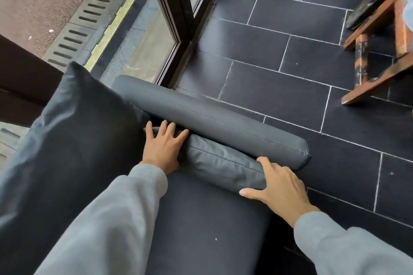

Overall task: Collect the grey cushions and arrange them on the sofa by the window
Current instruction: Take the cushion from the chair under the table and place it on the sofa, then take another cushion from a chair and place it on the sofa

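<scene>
A small grey cushion [220, 164] lies on the dark sofa seat [201, 225], pressed against the padded grey armrest [201, 116]. My left hand [162, 146] rests flat on the cushion's far end, fingers spread. My right hand [276, 187] grips the cushion's near end, thumb on its side and fingers over the top. A large dark grey back cushion [67, 131] stands upright on the left, leaning against the sofa's back by the window [143, 35].
Dark tiled floor [290, 69] stretches to the right of the sofa. A worn wooden chair [380, 38] stands at the upper right. The window's dark frame [178, 18] runs down to the floor just beyond the armrest.
</scene>
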### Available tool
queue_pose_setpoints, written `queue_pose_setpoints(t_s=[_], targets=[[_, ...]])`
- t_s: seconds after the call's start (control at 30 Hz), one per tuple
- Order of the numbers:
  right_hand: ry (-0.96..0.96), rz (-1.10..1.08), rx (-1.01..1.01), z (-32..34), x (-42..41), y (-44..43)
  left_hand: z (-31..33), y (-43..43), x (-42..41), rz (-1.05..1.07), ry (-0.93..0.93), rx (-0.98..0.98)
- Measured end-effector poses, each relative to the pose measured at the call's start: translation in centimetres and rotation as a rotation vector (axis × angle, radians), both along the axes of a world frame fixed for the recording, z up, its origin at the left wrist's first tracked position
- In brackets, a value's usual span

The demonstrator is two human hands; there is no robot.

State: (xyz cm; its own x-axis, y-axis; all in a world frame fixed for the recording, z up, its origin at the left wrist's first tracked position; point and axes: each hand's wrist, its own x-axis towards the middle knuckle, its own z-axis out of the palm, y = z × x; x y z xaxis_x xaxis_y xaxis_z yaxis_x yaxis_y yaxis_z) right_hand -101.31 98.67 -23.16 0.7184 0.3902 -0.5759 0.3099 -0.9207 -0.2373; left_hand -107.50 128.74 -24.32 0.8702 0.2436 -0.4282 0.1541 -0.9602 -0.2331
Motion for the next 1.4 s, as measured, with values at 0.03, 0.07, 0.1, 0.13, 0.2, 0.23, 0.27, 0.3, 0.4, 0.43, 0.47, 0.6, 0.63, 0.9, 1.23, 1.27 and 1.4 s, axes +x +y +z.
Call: queue_pose_setpoints(t_s=[0.03,0.07,0.1,0.13,0.2,0.23,0.27,0.3,0.4,0.43,0.47,0.6,0.63,0.9,1.23,1.27,1.4], targets=[[-0.003,-0.002,0.001,0.5,-0.2,-1.2,0.5,-1.0,-0.1,-0.017,0.006,0.004],[-0.005,-0.007,0.01,0.5,-0.4,-1.6,0.6,-1.4,-0.4,-0.01,0.015,-0.003],[-0.008,-0.027,0.018,0.8,-0.5,-2.5,1.1,-2.3,-0.5,-0.007,0.027,-0.022],[-0.01,-0.051,0.026,1.3,-0.4,-3.7,1.6,-3.5,-0.3,-0.01,0.042,-0.045],[-0.009,-0.083,0.033,2.3,0.1,-6.4,3.0,-6.4,0.8,-0.02,0.04,-0.101],[-0.013,-0.094,0.034,3.0,0.5,-7.9,4.0,-8.3,1.7,-0.034,0.039,-0.124],[-0.02,-0.105,0.034,3.9,1.1,-9.6,5.0,-10.3,2.8,-0.052,0.029,-0.139],[-0.029,-0.119,0.031,4.9,1.7,-11.5,6.2,-12.6,4.0,-0.075,0.013,-0.151],[-0.064,-0.185,0.003,8.8,4.1,-17.6,10.3,-20.4,7.7,-0.125,-0.052,-0.197],[-0.077,-0.206,-0.01,10.3,5.0,-19.8,11.9,-23.2,8.9,-0.134,-0.073,-0.213],[-0.093,-0.225,-0.023,12.0,6.0,-22.1,13.7,-26.0,10.1,-0.142,-0.089,-0.225],[-0.178,-0.278,-0.095,19.6,9.7,-32.6,21.6,-37.5,14.6,-0.209,-0.148,-0.247],[-0.202,-0.299,-0.107,21.8,10.6,-35.4,23.8,-40.3,15.8,-0.225,-0.17,-0.252],[-0.363,-0.53,-0.105,40.8,16.0,-56.3,41.2,-60.4,23.0,-0.235,-0.325,-0.323],[-0.394,-0.683,-0.105,49.0,21.2,-73.0,48.3,-76.3,32.4,-0.353,-0.424,-0.38],[-0.387,-0.695,-0.112,48.8,22.1,-74.2,48.2,-77.6,33.9,-0.365,-0.412,-0.381],[-0.354,-0.741,-0.143,48.1,27.4,-78.6,47.2,-82.1,40.5,-0.396,-0.381,-0.406]])
